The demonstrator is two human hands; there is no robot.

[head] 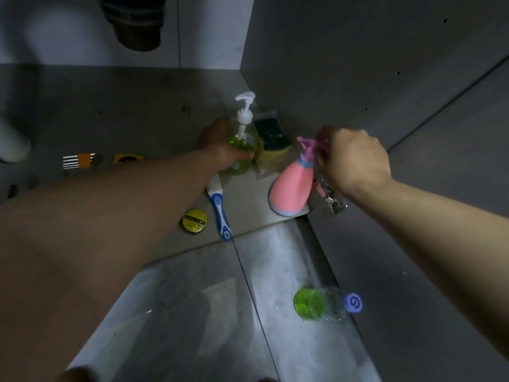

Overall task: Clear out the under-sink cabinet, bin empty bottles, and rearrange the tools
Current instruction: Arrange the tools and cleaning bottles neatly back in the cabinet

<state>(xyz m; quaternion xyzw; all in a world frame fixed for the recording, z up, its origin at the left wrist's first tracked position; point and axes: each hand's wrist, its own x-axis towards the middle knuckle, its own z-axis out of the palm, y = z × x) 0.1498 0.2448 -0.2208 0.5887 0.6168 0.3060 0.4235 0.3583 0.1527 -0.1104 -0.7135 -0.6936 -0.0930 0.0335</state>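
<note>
Inside cabinet: left grip (220, 146) round pump bottle (242, 140); right grip (355, 161) clutching pink sprayer (292, 188).

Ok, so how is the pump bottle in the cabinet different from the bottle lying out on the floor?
The pump bottle stands upright inside the cabinet, gripped by the left hand; the floor bottle lies on its side on the tiles, untouched. The pump bottle has a white pump head, the floor bottle a purple cap. Both are clear plastic holding some green liquid.
</note>
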